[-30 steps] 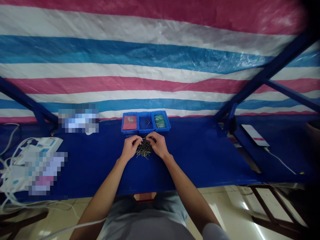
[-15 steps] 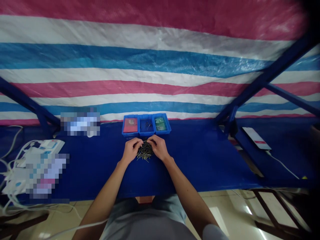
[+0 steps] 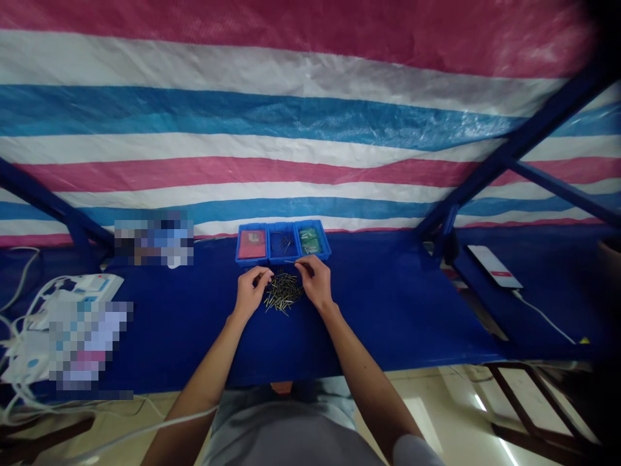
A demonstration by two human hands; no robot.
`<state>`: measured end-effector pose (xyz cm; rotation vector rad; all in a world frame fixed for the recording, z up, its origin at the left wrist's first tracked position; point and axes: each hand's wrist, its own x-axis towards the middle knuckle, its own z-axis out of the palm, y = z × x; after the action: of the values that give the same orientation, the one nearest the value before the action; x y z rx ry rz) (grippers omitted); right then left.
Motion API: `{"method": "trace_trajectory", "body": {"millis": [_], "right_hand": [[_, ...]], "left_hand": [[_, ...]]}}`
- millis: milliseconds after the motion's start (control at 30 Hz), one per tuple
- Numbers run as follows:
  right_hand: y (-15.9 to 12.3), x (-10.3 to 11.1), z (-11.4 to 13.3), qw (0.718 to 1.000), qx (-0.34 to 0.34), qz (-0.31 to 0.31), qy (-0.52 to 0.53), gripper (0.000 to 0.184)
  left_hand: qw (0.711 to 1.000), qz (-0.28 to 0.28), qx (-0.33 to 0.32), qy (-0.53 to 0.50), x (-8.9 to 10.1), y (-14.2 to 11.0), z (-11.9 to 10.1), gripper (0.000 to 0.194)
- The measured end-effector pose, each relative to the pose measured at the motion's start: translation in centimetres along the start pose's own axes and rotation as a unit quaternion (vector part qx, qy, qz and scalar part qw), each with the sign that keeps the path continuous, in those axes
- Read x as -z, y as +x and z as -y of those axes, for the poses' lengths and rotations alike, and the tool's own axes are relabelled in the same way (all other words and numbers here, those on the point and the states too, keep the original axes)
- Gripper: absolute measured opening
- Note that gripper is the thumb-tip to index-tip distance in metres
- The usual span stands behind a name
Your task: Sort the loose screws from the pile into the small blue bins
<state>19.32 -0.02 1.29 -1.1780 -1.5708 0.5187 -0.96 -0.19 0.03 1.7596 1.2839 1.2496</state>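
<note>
A heap of thin metal rods [image 3: 283, 295], dark and brassy, lies on the blue table between my two hands; they look like small screws or bits, too small to tell. My right hand [image 3: 316, 279] pinches one thin metal rod [image 3: 290, 261], which points left just in front of the middle blue bin [image 3: 283, 261]. At the heap's left edge, my left hand [image 3: 251, 289] has thumb and fingers closed together. Whatever is between those fingertips, if anything, is too small to make out. The middle bin holds a few similar thin pieces.
The left bin [image 3: 252, 262] contains a flat red item, and the right bin [image 3: 326, 251] greenish packets. White power strips and cables [image 3: 92, 288] crowd the table's left side. A phone [image 3: 495, 266] with a cable lies far right. Blue frame bars [image 3: 485, 169] slant at both sides before a striped sheet.
My right hand has moved right and slightly up, away from my left hand, with a thin rod in its fingertips. More of the heap shows between the hands.
</note>
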Motion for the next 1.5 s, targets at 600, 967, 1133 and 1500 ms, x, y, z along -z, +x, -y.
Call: {"method": "trace_trajectory", "body": {"millis": [600, 967, 1133, 1500], "right_hand": [[0.6, 0.9, -1.6, 0.992, 0.052, 0.060, -0.099, 0.018], [0.3, 1.2, -3.9, 0.979, 0.011, 0.176, -0.102, 0.006], [0.3, 1.2, -4.0, 0.976, 0.016, 0.187, -0.107, 0.007], [0.5, 1.4, -3.1, 0.989, 0.003, 0.142, -0.042, 0.012]], "left_hand": [[0.998, -0.029, 0.035, -0.037, -0.1, 0.1, 0.1, 0.031], [0.998, -0.026, 0.031, -0.048, 0.0, 0.3, -0.2, 0.032], [0.998, -0.020, 0.035, -0.052, -0.1, 0.2, 0.0, 0.033], [0.999, -0.005, 0.028, -0.035, -0.1, 0.2, -0.2, 0.031]]}}
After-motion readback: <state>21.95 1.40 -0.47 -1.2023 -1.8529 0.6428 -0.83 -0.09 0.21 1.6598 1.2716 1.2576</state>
